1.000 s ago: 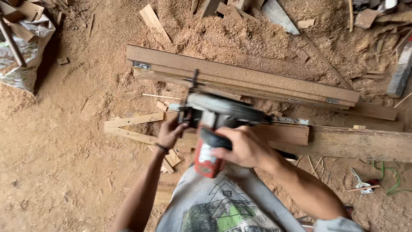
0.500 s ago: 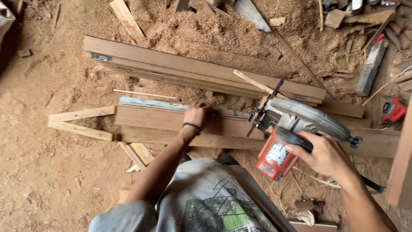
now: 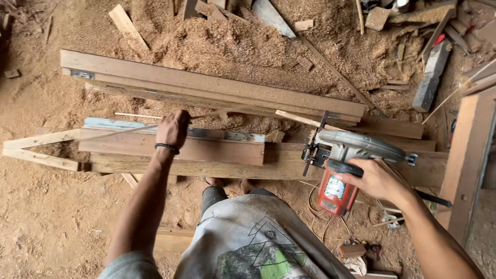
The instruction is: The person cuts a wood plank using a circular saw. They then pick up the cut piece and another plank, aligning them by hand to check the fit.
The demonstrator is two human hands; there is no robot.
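Nearest the camera is the person's own lap, grey shirt [image 3: 253,243] with a green print, crouched on a sawdust floor [image 3: 46,222].

Right hand [image 3: 380,181] is wrapped tight around the black handle of the saw [image 3: 343,157], a circular one with a red body and grey guard. It sits at the right end of the plank [image 3: 206,165], past the end of the shorter board [image 3: 170,147] stacked on top. Can't see the blade itself, so no idea if it's turning.

Left hand [image 3: 173,128] is out at arm's length, fingers curled down over the far edge of that board, palm pressing on it. Black band on the wrist.

My read on progress: the saw looks parked off the right end of the board, so a rip pass may be done. A thin sliver [image 3: 137,115] lies just past the left hand and could be the offcut, but I can't make out a fresh cut line.

Further out, a long beam [image 3: 206,85] lies across, then a big heap of shavings [image 3: 222,41] and loose offcuts.

Containers: none that I can see. Everything just lies loose on the ground.
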